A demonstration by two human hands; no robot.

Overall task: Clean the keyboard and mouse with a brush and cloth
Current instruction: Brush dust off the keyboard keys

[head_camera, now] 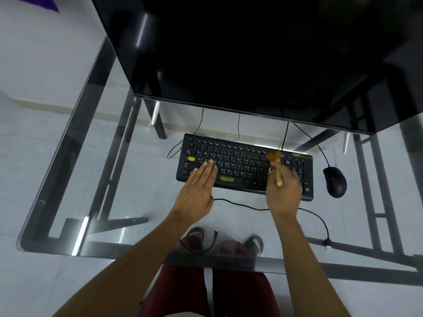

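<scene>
Your left hand (198, 188) lies flat, fingers (207, 171) straight and pressed together, on the left half of the black keyboard (242, 164), which sits on the glass desk (75, 170). Your right hand (285, 191) grips a wooden brush (275, 167), fingers curled round its handle (bristles blurred) over the keys' right side. The black mouse (334, 182) rests just right of the keyboard.

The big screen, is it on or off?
Off, it seems: the monitor is black all over, with only faint light reflections on it.
</scene>
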